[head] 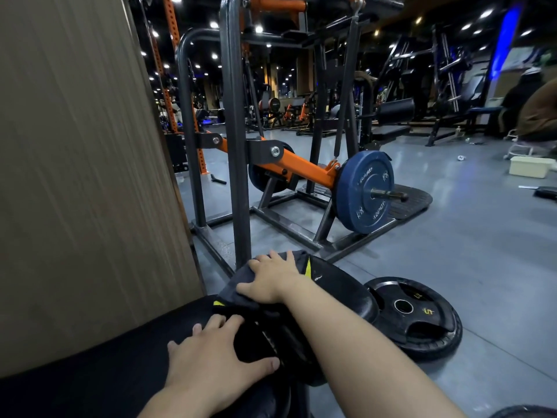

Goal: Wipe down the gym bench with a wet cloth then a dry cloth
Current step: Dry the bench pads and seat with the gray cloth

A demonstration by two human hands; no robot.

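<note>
The black padded gym bench [114, 366] runs from the lower left toward the middle of the head view. A dark grey cloth with yellow-green marks [238, 282] lies over the far pad [340, 294] of the bench. My right hand [272, 277] presses flat on that cloth, fingers spread. My left hand [217, 354] rests flat on the black pad nearer to me, fingers spread, holding nothing; its thumb lies along the pad's edge.
A tan wood-grain wall panel [84, 164] stands close on the left. A steel machine frame [236, 164] with an orange arm and a blue weight plate [364, 191] stands just beyond the bench. Black weight plates [419, 315] lie on the grey floor at right. A white box [530, 166] sits far right.
</note>
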